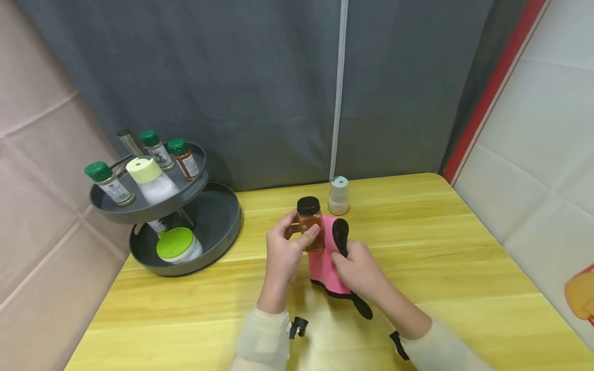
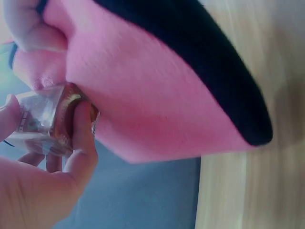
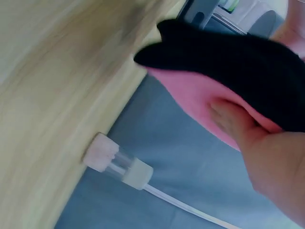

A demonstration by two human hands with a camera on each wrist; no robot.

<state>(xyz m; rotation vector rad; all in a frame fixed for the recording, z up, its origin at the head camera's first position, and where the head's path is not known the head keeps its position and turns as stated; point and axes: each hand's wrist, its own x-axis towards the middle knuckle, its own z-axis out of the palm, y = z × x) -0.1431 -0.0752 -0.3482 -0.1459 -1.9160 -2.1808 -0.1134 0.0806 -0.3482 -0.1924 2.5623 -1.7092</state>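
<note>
On the left side stands a grey round rack (image 1: 217, 216) with two levels. Its upper level carries three small bottles with green caps, of which the leftmost bottle (image 1: 110, 184) leans, and a white bottle (image 1: 153, 181) with a pale yellow cap. On the lower level there is a tub (image 1: 177, 244) with a bright green lid. Near the middle, the left hand (image 1: 284, 250) holds a jar (image 1: 308, 220) of reddish-brown content between its bent fingers and thumb; the black lid is on, and the jar is above the wooden table (image 1: 464, 242). Directly to the right of the jar, and touching it, is a pink cloth (image 1: 320, 268) with black edges. Behind the cloth, a clear shaker (image 1: 339, 198) stands upright on the table, before the grey curtain (image 1: 260, 93). The right hand (image 1: 359, 269) has its fingers closed around the cloth, folding it.
</note>
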